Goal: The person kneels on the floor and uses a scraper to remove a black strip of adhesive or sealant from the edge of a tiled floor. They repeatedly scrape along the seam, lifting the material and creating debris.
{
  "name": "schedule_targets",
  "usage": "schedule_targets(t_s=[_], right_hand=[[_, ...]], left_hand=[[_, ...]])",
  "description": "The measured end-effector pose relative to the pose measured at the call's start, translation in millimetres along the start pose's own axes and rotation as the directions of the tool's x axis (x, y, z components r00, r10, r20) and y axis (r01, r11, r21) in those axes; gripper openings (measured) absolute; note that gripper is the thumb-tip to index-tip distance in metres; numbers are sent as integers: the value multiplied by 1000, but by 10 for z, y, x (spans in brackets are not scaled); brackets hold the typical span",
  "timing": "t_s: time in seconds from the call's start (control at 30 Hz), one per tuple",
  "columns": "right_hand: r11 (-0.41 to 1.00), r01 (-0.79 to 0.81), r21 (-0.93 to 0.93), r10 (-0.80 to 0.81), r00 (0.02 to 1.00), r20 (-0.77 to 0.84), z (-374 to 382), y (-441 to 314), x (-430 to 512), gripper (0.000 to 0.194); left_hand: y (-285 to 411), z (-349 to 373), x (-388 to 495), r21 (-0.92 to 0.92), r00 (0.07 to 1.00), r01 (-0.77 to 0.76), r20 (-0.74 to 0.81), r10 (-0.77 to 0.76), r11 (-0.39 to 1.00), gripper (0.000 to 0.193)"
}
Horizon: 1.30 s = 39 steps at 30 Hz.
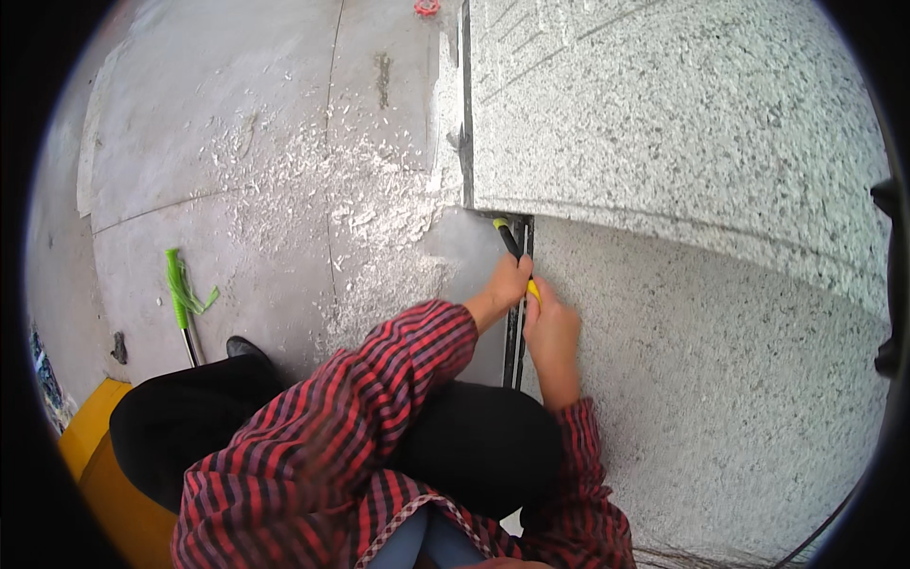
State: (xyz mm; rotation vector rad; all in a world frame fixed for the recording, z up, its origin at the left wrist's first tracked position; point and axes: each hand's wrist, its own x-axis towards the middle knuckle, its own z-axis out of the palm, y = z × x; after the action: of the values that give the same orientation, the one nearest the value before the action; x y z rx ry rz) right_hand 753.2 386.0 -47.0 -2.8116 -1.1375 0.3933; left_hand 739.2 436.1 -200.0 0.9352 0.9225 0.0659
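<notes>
Both my hands grip one long-handled tool [509, 240], coloured black, yellow and lime green. My left hand [509, 279] closes around its black shaft, and my right hand [553, 328] holds the yellow part just behind. The tool's lime-green end points at the corner where the speckled panel [668, 128] overhangs a black-edged channel [517, 341]. Its working tip is hidden or too small to make out. Pale shavings and crumbs [387, 206] lie scattered over the grey floor left of the corner.
A tool with a green handle [175, 288] and metal shaft lies on the floor at left, near my dark shoe [249, 350]. A second speckled surface [697, 384] rises at right. A yellow object [96, 419] is at lower left, a red handwheel [426, 7] at the top.
</notes>
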Motion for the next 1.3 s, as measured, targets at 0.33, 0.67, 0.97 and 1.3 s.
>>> schedule_targets(t_s=[0.33,0.67,0.97,1.3], right_hand=[[1000,16,1,-16,998,-60,-51,4,-4,21],[996,-42,72,37,997,68,146,136,-97,23],[706,-393,590,104,881,462,-18,133,-766,34],[-119,-718,686,146,671,727,257,157,-818,36]], left_hand=[[153,42,-129,97,990,-52,-124,64,994,52],[-324,32,250,-64,995,52,-80,-57,997,46],[-25,-547,-1035,175,992,123,-33,-119,977,51],[43,-1005,-904,620,987,-146,45,151,771,31]])
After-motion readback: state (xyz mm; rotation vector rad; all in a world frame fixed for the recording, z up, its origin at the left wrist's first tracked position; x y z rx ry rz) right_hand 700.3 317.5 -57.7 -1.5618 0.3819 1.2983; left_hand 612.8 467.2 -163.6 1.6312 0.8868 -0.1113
